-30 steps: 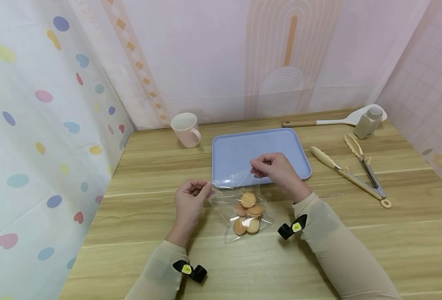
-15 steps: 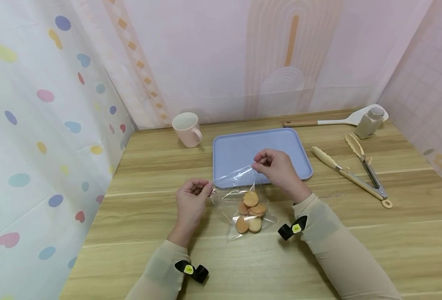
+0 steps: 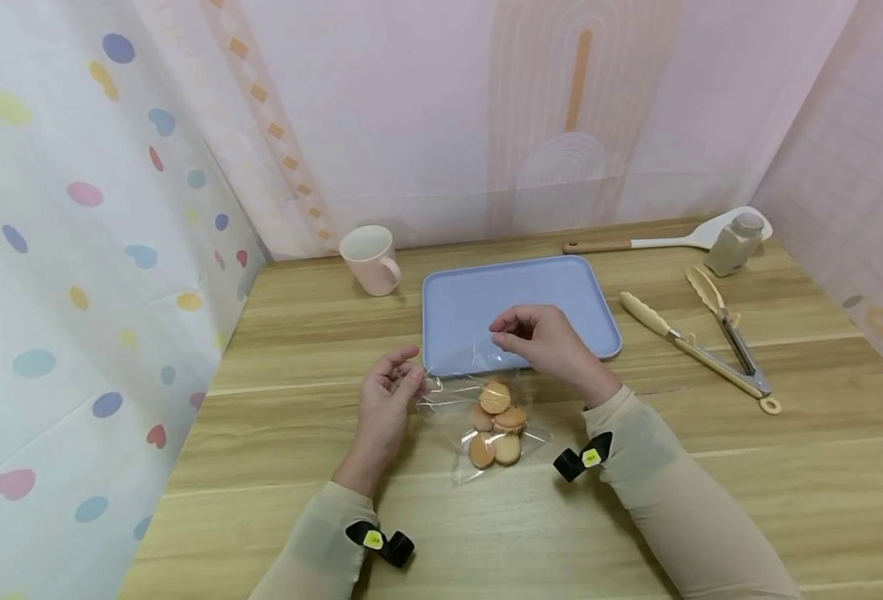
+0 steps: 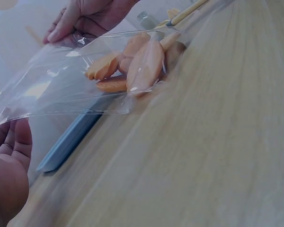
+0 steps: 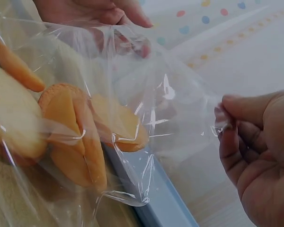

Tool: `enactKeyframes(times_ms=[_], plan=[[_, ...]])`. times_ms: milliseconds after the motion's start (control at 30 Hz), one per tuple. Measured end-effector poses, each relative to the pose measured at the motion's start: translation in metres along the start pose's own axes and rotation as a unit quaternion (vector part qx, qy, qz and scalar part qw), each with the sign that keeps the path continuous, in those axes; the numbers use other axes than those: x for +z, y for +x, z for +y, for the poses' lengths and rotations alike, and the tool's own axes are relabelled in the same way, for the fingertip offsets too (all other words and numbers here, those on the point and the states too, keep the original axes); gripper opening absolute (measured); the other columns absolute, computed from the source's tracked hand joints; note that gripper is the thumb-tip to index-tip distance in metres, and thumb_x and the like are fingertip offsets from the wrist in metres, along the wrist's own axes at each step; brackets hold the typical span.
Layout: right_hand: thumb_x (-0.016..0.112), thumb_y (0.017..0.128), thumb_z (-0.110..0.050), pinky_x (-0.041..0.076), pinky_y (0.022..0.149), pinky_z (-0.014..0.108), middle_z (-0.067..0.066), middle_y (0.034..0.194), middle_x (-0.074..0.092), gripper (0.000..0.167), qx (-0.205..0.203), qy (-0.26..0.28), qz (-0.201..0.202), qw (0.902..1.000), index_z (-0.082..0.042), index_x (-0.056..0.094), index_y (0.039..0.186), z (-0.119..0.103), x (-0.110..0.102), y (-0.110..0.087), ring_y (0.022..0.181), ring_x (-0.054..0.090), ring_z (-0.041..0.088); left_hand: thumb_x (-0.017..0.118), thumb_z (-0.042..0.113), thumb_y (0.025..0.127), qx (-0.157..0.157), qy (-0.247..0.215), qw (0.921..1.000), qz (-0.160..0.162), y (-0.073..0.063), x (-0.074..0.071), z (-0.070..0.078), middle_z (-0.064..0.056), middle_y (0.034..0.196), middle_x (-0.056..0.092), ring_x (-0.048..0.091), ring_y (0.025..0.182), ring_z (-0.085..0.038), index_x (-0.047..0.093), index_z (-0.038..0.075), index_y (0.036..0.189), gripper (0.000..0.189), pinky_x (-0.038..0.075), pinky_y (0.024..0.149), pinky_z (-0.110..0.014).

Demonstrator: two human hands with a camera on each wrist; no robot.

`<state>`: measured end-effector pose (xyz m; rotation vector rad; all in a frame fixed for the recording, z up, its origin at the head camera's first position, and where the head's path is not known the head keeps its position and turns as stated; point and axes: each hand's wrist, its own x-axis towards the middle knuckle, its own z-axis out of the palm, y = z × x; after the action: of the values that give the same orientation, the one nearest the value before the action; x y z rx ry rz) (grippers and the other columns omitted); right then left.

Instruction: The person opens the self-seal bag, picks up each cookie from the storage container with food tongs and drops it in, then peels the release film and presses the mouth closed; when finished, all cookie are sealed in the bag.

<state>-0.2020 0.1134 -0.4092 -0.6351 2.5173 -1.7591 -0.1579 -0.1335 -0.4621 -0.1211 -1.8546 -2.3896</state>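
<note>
A clear plastic bag (image 3: 449,400) with several round golden cookies (image 3: 496,398) in it is held up at its mouth, just in front of the blue tray. My right hand (image 3: 542,342) pinches the bag's edge between thumb and fingertips, plainly seen in the right wrist view at the right hand (image 5: 270,137). At the bag's other side is my left hand (image 3: 385,400), its thumb and fingers apart. Through the film in the right wrist view, the left hand's fingertips (image 5: 141,48) lie against the bag. The cookies (image 4: 144,66) sit in the bag's lower end.
The blue tray (image 3: 460,300) lies behind the bag. A pink mug (image 3: 372,271) stands to its left. Tongs (image 3: 711,350) lie spread on the right, with a glass jar (image 3: 734,246) and a white spatula (image 3: 666,242) behind them. Curtains back the wooden table (image 3: 276,433).
The right hand first rose slightly, then came back left with the bag's edge. The left hand's thumb and index finger have parted. The bag of cookies has stayed about where it was.
</note>
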Motion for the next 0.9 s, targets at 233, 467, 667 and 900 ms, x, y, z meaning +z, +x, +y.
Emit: enactKeyframes(times_ms=[233,467,667,900], plan=[[0.070,0.088,-0.009,0.046,0.058,0.023,0.003,0.081,0.066,0.006,-0.007,-0.012,0.014,0.9998,-0.008,0.071,0.094,-0.001,-0.001,-0.002,0.070,0.057,0.017,0.065,0.001,0.090,-0.018,0.028,0.9990,0.030,0.001,0.001,-0.003,-0.002,0.073,0.063,0.057,0.066,-0.010,0.065,0.004,0.082,0.008,0.050,0.060,-0.018],[0.070,0.088,-0.008,0.048,0.060,0.026,0.003,0.083,0.066,0.008,-0.006,-0.043,0.027,0.9987,-0.007,0.070,0.096,0.001,-0.002,-0.002,0.072,0.058,0.018,0.057,0.008,0.096,0.014,0.002,0.9990,-0.042,-0.004,0.004,-0.003,-0.013,0.102,0.070,0.068,0.092,-0.020,0.055,-0.009,0.092,0.017,0.053,0.087,-0.032],[0.072,0.087,-0.014,0.046,0.093,0.040,0.009,0.115,0.066,0.020,-0.089,-0.164,0.011,0.9823,-0.007,0.069,0.106,-0.009,0.011,-0.004,0.107,0.057,0.024,0.049,0.015,0.101,0.017,-0.053,0.9913,-0.119,-0.012,0.010,0.000,-0.016,0.113,0.067,0.065,0.104,-0.025,0.048,-0.005,0.097,0.020,0.047,0.097,-0.040],[0.072,0.087,-0.025,0.021,0.112,0.053,0.000,0.125,0.063,0.025,-0.182,-0.229,-0.067,0.9540,-0.014,0.070,0.109,-0.027,0.036,-0.011,0.130,0.043,0.023,0.047,0.007,0.101,0.060,-0.066,0.9816,-0.169,-0.017,0.018,0.004,-0.003,0.109,0.069,0.064,0.104,-0.016,0.055,0.010,0.099,0.009,0.050,0.092,-0.030]])
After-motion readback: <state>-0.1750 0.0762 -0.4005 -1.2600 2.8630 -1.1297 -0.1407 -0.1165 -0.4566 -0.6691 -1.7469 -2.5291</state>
